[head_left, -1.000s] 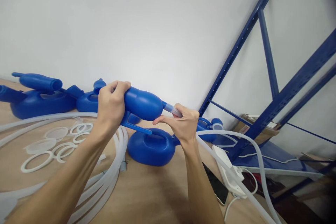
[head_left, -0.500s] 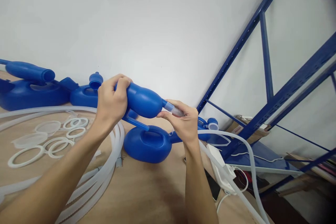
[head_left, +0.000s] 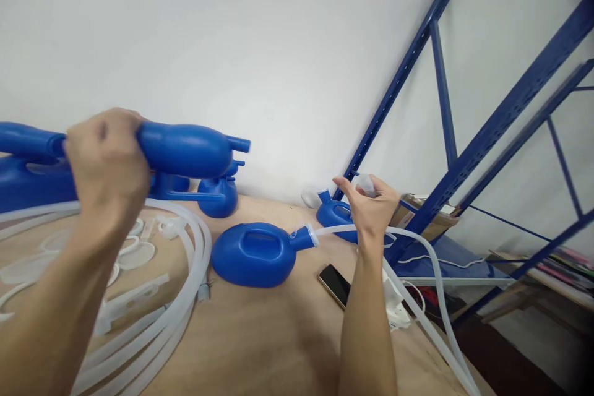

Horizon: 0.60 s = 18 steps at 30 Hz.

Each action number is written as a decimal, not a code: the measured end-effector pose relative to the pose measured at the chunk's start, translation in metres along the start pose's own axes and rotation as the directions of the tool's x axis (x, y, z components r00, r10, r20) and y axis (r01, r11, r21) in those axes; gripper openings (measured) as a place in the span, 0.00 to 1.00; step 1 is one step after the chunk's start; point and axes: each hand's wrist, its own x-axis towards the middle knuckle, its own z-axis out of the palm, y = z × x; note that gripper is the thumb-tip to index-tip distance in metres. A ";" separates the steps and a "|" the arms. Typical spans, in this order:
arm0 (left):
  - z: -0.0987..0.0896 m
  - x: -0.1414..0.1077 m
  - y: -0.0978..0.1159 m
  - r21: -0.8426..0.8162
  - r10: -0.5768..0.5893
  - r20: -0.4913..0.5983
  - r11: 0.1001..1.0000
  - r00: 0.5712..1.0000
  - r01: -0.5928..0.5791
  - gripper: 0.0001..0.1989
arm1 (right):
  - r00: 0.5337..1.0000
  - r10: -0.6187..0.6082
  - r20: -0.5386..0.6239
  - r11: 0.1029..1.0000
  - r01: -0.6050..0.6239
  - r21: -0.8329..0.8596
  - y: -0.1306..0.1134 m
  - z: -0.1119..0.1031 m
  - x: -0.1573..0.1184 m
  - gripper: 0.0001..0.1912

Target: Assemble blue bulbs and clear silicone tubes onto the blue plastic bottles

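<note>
My left hand (head_left: 109,164) is wrapped round a blue plastic bottle-shaped part (head_left: 192,150) with a narrow spout (head_left: 239,144) that points right and is bare. Off to the right, my right hand (head_left: 377,205) is curled round a short translucent plastic piece (head_left: 365,185), its thumb sticking out to the left; most of the piece is hidden by the fingers. Between the hands, a blue urinal bottle (head_left: 254,255) with a moulded handle lies on the table. From its white-rimmed neck (head_left: 306,237) a translucent hose (head_left: 417,240) runs right, passing behind my right wrist.
A coil of translucent hose (head_left: 197,260) lies at left, near white rings and clear lids (head_left: 139,255). More blue bottles (head_left: 218,197) stand along the wall, another (head_left: 331,213) at right. A phone (head_left: 335,284) and a white power strip (head_left: 394,303) lie by a blue metal rack (head_left: 445,99).
My hands have moved apart. The left has carried the blue part leftward; the right has drawn the translucent piece off to the right, away from the spout.
</note>
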 end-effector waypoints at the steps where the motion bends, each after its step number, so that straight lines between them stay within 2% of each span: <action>1: 0.004 -0.004 0.002 0.098 0.050 -0.025 0.994 0.998 -0.047 0.18 | 0.993 0.027 0.118 0.999 -0.030 0.024 0.004 -0.003 0.002 0.37; 2: 0.012 -0.010 0.002 0.215 0.101 -0.015 0.972 0.995 -0.096 0.18 | 0.969 0.041 0.245 0.998 -0.049 0.029 0.005 -0.003 0.003 0.35; 4: 0.037 -0.026 -0.006 0.368 0.114 0.183 0.913 0.976 -0.176 0.23 | 0.882 0.054 0.469 0.998 -0.036 -0.047 0.006 0.003 -0.001 0.32; 5: 0.051 -0.034 -0.014 0.387 0.157 0.257 0.887 0.954 -0.250 0.25 | 0.814 0.063 0.578 0.993 0.006 -0.117 0.006 0.008 -0.003 0.30; 6: 0.064 -0.041 -0.024 0.396 0.202 0.319 0.860 0.926 -0.324 0.25 | 0.723 0.083 0.686 0.980 0.066 -0.188 0.008 0.013 -0.006 0.29; 8: 0.084 -0.050 -0.042 0.392 0.199 0.369 0.853 0.908 -0.346 0.26 | 0.537 0.152 0.830 0.940 0.181 -0.290 0.014 0.022 -0.011 0.25; 9: 0.090 -0.052 -0.049 0.385 0.185 0.377 0.860 0.908 -0.335 0.25 | 0.477 0.189 0.858 0.925 0.207 -0.319 0.019 0.025 -0.012 0.23; 11: 0.094 -0.054 -0.054 0.370 0.161 0.379 0.876 0.911 -0.309 0.23 | 0.386 0.259 0.886 0.922 0.175 -0.346 0.030 0.031 -0.015 0.20; 13: 0.091 -0.056 -0.048 0.361 0.155 0.387 0.882 0.909 -0.304 0.21 | 0.264 0.309 0.914 0.939 0.071 -0.338 0.042 0.035 -0.017 0.17; 15: 0.088 -0.061 -0.037 0.367 0.131 0.402 0.884 0.906 -0.290 0.20 | 0.132 0.294 0.947 0.956 -0.036 -0.292 0.050 0.036 -0.019 0.17; 16: 0.088 -0.064 -0.033 0.376 0.115 0.410 0.883 0.905 -0.283 0.20 | 0.105 0.268 0.958 0.963 -0.073 -0.261 0.053 0.036 -0.019 0.18; 18: 0.091 -0.072 -0.030 0.391 0.095 0.443 0.874 0.892 -0.288 0.20 | 0.112 0.221 0.969 0.972 -0.106 -0.210 0.056 0.035 -0.021 0.20</action>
